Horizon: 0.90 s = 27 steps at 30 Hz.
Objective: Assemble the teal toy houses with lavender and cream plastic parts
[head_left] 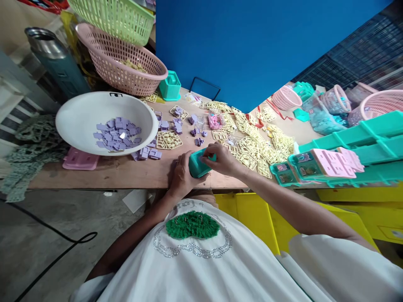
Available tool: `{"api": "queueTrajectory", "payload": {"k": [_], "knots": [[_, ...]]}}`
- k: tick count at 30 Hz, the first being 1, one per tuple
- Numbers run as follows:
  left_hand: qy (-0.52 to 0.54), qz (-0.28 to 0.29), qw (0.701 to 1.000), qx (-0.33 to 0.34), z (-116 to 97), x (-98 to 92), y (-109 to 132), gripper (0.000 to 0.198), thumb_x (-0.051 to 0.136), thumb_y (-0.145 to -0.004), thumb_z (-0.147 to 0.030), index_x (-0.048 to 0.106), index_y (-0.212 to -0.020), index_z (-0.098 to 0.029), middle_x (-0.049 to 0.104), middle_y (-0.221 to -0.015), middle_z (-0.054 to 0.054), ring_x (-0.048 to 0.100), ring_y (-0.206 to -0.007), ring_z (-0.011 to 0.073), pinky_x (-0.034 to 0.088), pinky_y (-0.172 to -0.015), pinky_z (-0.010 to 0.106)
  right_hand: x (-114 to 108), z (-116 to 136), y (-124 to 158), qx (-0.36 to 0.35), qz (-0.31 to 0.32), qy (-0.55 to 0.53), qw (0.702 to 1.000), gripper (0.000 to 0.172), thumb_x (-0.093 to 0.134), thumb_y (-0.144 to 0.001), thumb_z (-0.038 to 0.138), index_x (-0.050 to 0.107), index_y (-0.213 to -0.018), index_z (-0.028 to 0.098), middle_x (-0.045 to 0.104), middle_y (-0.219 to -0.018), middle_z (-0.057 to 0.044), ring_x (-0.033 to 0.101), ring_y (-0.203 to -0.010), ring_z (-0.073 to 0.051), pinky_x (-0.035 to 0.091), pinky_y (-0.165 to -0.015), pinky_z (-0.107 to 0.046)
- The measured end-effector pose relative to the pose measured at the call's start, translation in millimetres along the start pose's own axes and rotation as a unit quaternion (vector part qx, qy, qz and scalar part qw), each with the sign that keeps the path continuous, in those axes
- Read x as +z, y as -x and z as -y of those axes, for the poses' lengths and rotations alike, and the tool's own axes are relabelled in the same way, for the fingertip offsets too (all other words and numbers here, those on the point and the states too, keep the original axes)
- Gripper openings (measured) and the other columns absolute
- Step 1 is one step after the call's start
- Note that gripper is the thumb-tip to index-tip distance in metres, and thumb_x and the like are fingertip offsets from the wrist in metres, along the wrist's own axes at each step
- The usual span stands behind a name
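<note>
My left hand [180,176] grips a small teal plastic box [197,164] from below, at the near edge of the wooden table [110,172]. My right hand [220,158] rests on top of the same box, fingers curled and pressing on its upper side. What lies under those fingertips is hidden. A few loose purple pieces [197,133] lie just beyond the hands. Cream plastic sprues [252,147] spread to the right of them.
A white bowl [78,110] of purple pieces stands at left, with a pink tray [81,160] before it. Pink [122,75] and green [119,19] baskets and a metal flask [55,58] stand behind. Teal and pink assembled boxes [315,165] are stacked at right. Yellow bins [261,214] sit below the table.
</note>
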<state>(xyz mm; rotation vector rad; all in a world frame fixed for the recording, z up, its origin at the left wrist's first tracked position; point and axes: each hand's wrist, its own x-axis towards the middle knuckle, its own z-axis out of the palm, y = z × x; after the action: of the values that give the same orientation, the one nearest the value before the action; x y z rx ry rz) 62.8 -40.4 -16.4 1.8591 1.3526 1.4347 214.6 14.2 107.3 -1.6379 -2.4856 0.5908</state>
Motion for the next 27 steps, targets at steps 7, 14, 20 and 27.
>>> {"api": "queueTrajectory", "payload": {"k": [7,14,20,27], "knots": [[-0.006,0.008,1.000,-0.012,-2,-1.2,-1,0.081,0.093,-0.075,-0.044,0.047,-0.138,-0.022,0.070,-0.125,0.012,0.072,-0.113,0.0312,0.058,-0.095,0.041,-15,29,-10,0.016,0.100,0.155,0.983,0.016,0.062,-0.089,0.014,0.077,-0.086,0.012,0.074,-0.088,-0.013,0.061,-0.091,-0.024,0.040,-0.076,-0.030],[-0.005,0.026,1.000,-0.011,-6,-7.9,-4,0.076,0.091,-0.077,-0.041,0.047,-0.136,-0.021,0.070,-0.125,0.014,0.070,-0.111,0.0320,0.056,-0.094,0.041,-16,47,-16,0.023,0.134,0.225,0.965,0.021,0.057,-0.090,0.011,0.078,-0.088,0.008,0.076,-0.091,-0.017,0.061,-0.091,-0.026,0.039,-0.076,-0.031],[0.011,0.034,0.999,-0.021,-1,-5.8,-3,0.079,0.092,-0.074,-0.036,0.047,-0.137,-0.022,0.069,-0.127,0.014,0.069,-0.114,0.0328,0.055,-0.096,0.042,1,51,-4,0.038,0.069,0.227,0.971,0.024,0.054,-0.091,0.011,0.078,-0.088,0.006,0.075,-0.094,-0.018,0.061,-0.090,-0.025,0.041,-0.085,-0.033],[0.013,0.031,0.999,-0.010,0,-4.9,-5,0.081,0.094,-0.073,-0.032,0.047,-0.138,-0.022,0.069,-0.125,0.013,0.069,-0.115,0.0341,0.056,-0.097,0.044,-27,51,-20,0.062,0.197,0.249,0.946,0.030,0.060,-0.100,0.031,0.082,-0.109,0.012,0.081,-0.100,-0.013,0.071,-0.089,-0.024,0.041,-0.073,-0.030]]}}
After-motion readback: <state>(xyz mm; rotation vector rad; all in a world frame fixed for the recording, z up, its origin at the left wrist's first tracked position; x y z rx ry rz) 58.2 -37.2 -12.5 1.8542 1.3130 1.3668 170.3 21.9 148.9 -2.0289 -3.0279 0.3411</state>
